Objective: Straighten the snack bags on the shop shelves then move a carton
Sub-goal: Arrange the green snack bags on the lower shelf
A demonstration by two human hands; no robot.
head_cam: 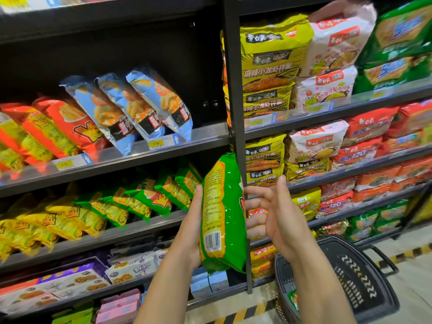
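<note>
The left hand (190, 220) clamps the green bag (224, 213) upright in front of the shelves, near the matching green row (145, 199). The right hand (273, 213) is just beside the bag, fingers apart and loosely bent. Straightening appears unfinished, since the rows lean unevenly. The carton step is not yet begun.

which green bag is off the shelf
The green bag gripped by the left hand, held upright with its barcode showing. The other green bags lean in a row on the shelf.
</note>
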